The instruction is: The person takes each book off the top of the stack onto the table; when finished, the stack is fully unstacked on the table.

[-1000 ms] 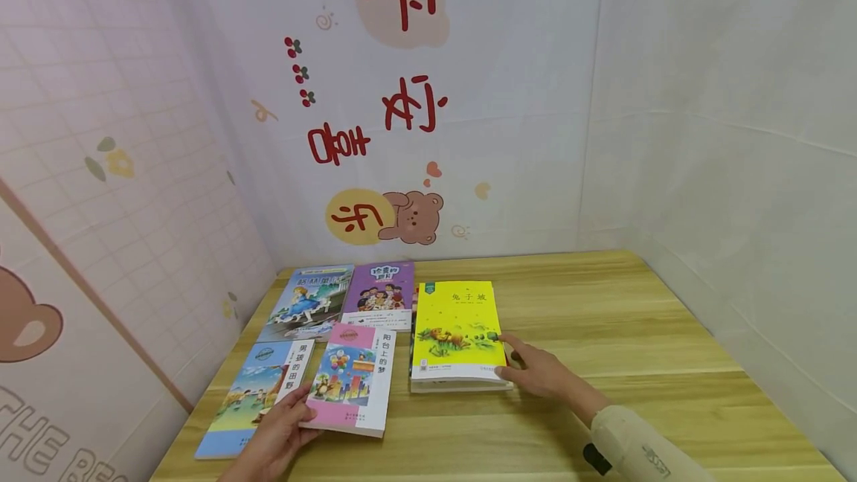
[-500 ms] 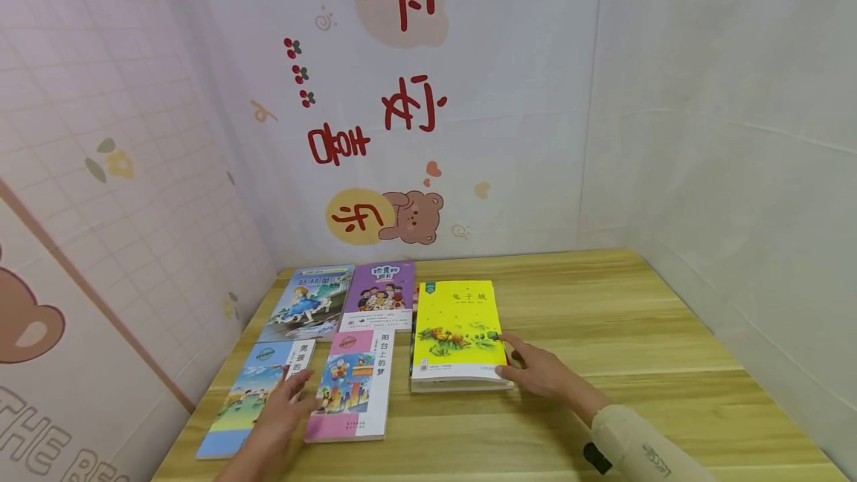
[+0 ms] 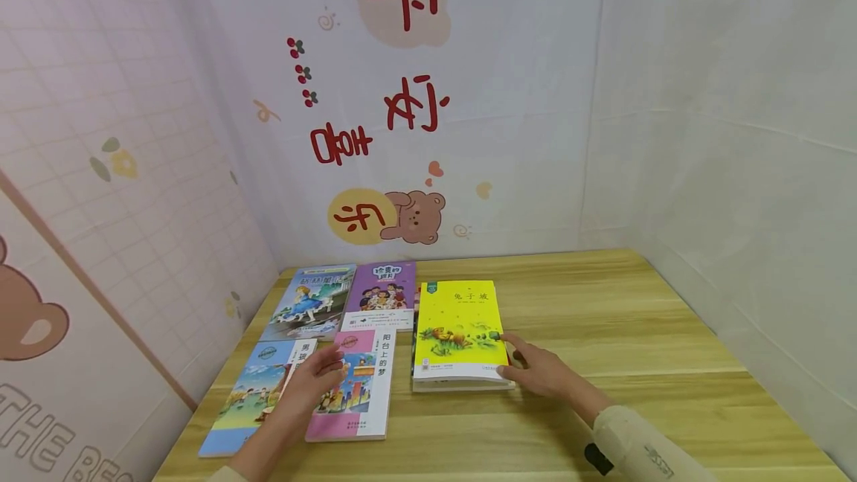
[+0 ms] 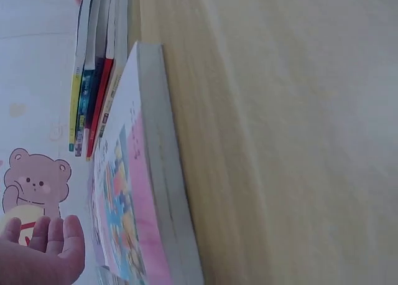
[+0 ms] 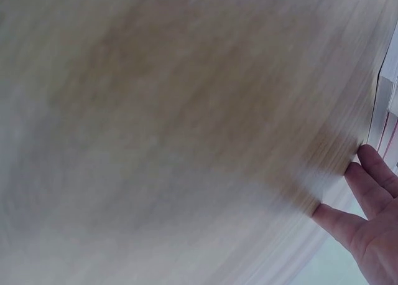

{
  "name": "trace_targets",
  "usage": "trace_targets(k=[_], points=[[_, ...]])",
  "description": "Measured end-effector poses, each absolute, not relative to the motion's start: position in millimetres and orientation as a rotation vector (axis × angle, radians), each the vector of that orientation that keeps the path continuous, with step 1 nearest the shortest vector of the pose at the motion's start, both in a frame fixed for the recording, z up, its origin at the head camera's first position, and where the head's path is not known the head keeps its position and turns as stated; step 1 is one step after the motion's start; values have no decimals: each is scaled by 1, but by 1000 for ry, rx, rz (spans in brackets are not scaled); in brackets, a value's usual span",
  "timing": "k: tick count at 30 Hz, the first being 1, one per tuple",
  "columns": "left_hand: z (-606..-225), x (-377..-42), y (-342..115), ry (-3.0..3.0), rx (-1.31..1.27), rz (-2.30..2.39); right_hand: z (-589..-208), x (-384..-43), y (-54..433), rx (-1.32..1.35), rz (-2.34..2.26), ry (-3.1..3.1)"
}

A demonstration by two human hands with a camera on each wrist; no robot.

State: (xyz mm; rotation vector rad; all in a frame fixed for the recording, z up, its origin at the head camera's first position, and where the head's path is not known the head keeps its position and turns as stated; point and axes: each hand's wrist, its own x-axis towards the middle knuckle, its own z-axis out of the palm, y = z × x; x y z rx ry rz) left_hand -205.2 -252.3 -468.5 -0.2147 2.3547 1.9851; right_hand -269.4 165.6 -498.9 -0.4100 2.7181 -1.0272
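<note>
My left hand (image 3: 309, 385) hovers, fingers loosely bent and holding nothing, over the gap between a pink-and-white paperback book (image 3: 371, 422) and a blue-covered book (image 3: 241, 400). In the left wrist view, its fingers (image 4: 56, 235) are apart from the pink book (image 4: 149, 204). My right hand (image 3: 541, 369) rests at the right edge of a book stack with a yellow book (image 3: 458, 326) on top. Its thumb and fingers are spread along that side, and in the right wrist view its straight fingertips (image 5: 367, 179) reach down to the tabletop beside the stack (image 5: 388, 123).
Behind the front books lie a light-blue fairy-tale book (image 3: 308, 303) and a purple book (image 3: 384, 296), edges close together. The wooden table (image 3: 636, 363) meets printed cloth walls (image 3: 509, 132) at the back and sides. A small black object (image 3: 598, 460) shows under the right forearm.
My left hand has let go of the pink book, which now lies flat and straighter below the purple one. The hand has then risen and moved forward. The right hand stays at the stack.
</note>
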Motion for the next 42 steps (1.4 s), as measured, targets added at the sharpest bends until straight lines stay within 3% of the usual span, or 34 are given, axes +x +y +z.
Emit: trace_targets(k=[20,42], points=[[-477,-255,-184,2319,-88,1983,-502,-273,168,-394,-1091,2725],[-504,-267,-179,2205,165,1844,-490,-260,147,-110,-1476,2647]])
